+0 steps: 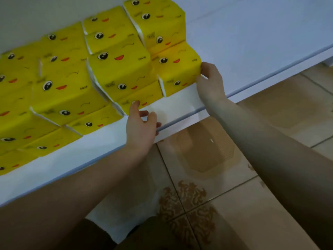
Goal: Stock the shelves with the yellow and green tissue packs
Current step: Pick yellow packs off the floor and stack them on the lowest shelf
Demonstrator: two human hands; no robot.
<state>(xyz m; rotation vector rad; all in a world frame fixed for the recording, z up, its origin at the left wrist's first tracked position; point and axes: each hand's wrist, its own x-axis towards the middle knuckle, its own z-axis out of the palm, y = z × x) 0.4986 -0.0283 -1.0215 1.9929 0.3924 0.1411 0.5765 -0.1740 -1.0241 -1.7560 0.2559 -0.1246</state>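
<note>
The right hand (210,83) pinches the corner of a yellow pack (178,69) on the white shelf (234,73). The left hand (141,125), fingers loose, touches a lower pack (151,95).

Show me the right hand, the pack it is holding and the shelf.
right hand (210,85), head view, back of the hand.
pack (177,72), head view, its yellow top face.
shelf (252,47), head view, bare white top to the right of the packs.
</note>
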